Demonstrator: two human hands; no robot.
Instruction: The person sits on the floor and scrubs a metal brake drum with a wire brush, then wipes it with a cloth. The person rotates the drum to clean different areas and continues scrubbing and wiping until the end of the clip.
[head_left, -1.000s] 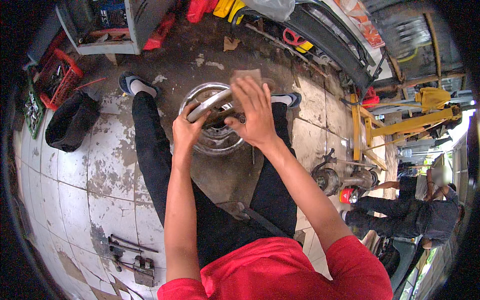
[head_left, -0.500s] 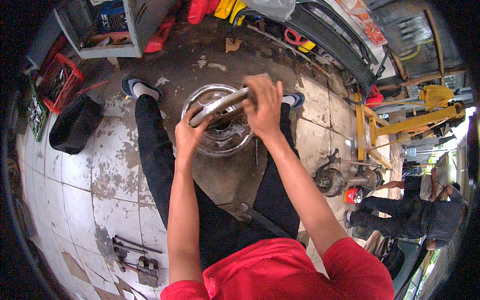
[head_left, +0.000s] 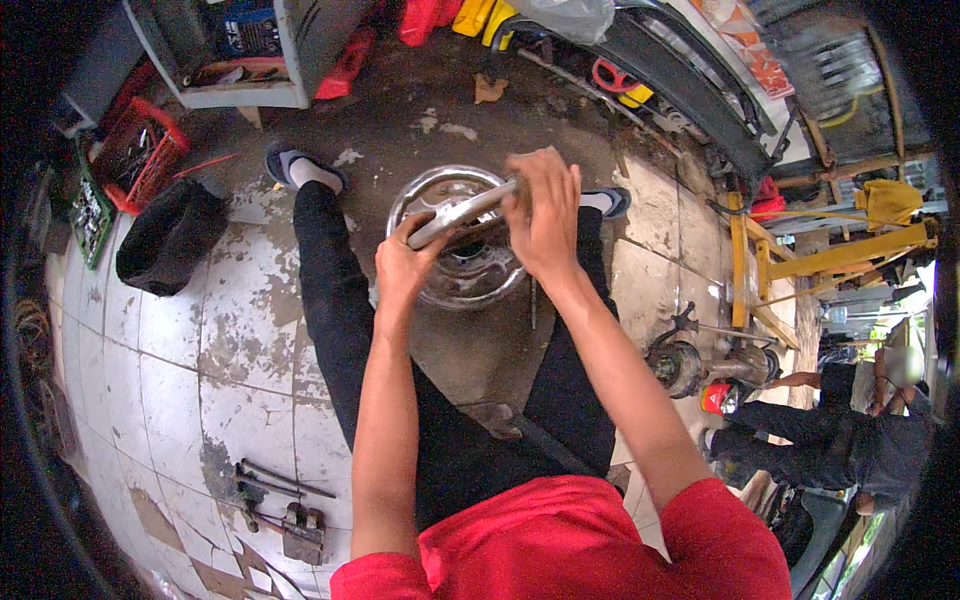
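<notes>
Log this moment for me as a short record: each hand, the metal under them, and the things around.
Left hand: gripping the near end of a curved, silver metal bar
Right hand: against the bar's far end; whether it holds anything else is unclear
Below the bar: round, silver metal wheel, between the person's legs
Left side: black, open-topped container; red, plastic lattice crate
Right side: yellow, metal frame

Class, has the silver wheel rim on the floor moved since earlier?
No: against the brown scrap, the silver wheel rim shows no clear shift either way.
</notes>
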